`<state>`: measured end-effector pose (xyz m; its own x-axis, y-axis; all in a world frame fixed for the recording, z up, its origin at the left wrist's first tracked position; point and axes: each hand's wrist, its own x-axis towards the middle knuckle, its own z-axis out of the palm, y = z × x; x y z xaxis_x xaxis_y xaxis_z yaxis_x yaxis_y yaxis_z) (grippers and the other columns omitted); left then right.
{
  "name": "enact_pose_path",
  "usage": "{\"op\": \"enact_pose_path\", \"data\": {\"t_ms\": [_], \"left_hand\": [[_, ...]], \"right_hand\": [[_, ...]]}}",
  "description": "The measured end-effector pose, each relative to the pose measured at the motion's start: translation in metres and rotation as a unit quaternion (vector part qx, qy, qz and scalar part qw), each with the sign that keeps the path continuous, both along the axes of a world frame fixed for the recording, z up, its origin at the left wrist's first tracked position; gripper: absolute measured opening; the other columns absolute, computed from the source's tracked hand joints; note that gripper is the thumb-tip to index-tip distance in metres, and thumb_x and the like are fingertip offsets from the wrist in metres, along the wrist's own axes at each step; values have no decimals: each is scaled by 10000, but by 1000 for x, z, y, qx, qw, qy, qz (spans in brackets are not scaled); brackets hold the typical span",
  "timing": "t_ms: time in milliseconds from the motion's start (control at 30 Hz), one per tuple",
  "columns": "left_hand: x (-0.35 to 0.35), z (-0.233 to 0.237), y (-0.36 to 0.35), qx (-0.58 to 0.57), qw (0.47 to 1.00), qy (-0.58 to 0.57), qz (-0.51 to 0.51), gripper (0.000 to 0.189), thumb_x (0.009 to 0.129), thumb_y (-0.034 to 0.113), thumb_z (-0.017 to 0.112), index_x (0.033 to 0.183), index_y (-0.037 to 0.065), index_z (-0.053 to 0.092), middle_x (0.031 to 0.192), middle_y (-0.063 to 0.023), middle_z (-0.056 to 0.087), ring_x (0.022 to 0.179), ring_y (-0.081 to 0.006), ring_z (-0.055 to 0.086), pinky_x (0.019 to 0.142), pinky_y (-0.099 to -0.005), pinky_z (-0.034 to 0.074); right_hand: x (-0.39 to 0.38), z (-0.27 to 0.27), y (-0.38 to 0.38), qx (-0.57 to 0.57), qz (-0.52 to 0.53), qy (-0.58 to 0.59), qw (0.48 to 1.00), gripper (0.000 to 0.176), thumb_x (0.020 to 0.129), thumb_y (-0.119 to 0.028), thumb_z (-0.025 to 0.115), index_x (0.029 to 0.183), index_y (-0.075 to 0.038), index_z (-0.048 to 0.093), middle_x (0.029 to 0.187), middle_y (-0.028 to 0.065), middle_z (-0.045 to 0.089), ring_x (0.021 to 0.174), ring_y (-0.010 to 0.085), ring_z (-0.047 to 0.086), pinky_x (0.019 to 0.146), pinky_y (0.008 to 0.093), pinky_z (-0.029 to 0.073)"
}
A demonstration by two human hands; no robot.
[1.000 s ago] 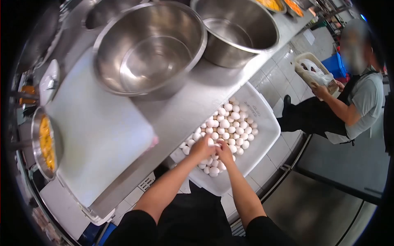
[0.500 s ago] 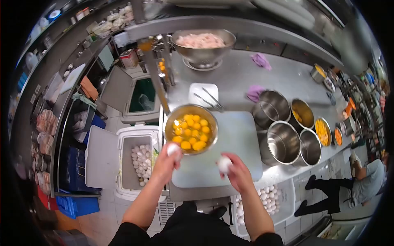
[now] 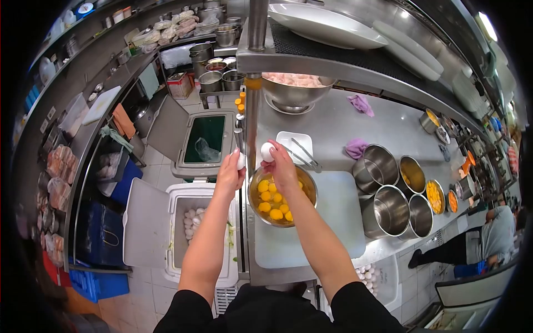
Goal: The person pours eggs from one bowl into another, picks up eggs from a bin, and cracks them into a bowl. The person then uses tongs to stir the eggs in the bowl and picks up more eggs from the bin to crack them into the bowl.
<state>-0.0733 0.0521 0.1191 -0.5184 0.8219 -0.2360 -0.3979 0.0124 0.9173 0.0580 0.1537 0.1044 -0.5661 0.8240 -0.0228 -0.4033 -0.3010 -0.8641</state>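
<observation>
My left hand (image 3: pixel 229 175) is closed around a white egg (image 3: pixel 241 161), only partly visible, over the gap between the bin and the counter. My right hand (image 3: pixel 281 172) grips another white egg (image 3: pixel 268 151) by its fingers, close by on the right. Whether either shell is cracked cannot be made out. Below my right forearm stands a metal bowl (image 3: pixel 314 202) holding several yellow yolks (image 3: pixel 276 213) in clear egg white; the forearm hides part of it. The bowl rests at the left edge of a pale cutting board (image 3: pixel 311 244).
An open white bin (image 3: pixel 176 222) with shells or eggs stands left of the counter. Tongs (image 3: pixel 305 154) lie across a white tray (image 3: pixel 286 139). Steel pots (image 3: pixel 391 211) stand right. A metal post (image 3: pixel 253 116) rises ahead. Eggs (image 3: pixel 367 277) fill a crate below; a person (image 3: pixel 494 236) is at right.
Both hands have moved forward and closer together, each still with its egg. My right hand has come left from above the board to over the bowl. The view has shifted too.
</observation>
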Motion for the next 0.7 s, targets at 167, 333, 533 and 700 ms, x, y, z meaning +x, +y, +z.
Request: {"op": "enact_pose_path", "data": {"t_ms": [167, 333, 533, 700], "left_hand": [[40, 15, -24, -17, 981, -113, -158, 355, 1032, 470, 485, 994, 119, 528, 607, -9, 463, 386, -93, 329, 353, -243, 222], [70, 21, -23, -43, 971, -53, -231, 324, 1015, 439, 543, 1066, 119, 537, 638, -2, 465, 409, -72, 327, 369, -232, 225], [95, 47, -21, -119, 958, 116, -233, 320, 1003, 418, 572, 1142, 130, 550, 627, 21, 457, 430, -52, 335, 380, -230, 202], [61, 29, -32, -128, 908, 363, -164, 598, 899, 460, 671, 1315, 40, 579, 1104, -172, 698, 1020, -240, 656, 909, -336, 494]], "right_hand": [[53, 6, -26, 325, 30, -211, 921, 470, 873, -343, 701, 1275, -109, 631, 1098, 94, 650, 989, 224, 660, 826, 353, 533], [101, 22, -25, 451, -9, -352, 820, 403, 814, -315, 696, 1198, -193, 693, 1117, 107, 626, 1052, 294, 621, 885, 408, 512], [126, 27, -21, 625, -100, -369, 680, 371, 796, -210, 732, 1163, -244, 690, 1056, 80, 617, 967, 287, 644, 808, 404, 538], [129, 30, -25, 615, -116, -308, 716, 429, 844, -258, 755, 1235, -144, 618, 983, 87, 620, 882, 255, 663, 710, 378, 557]]}}
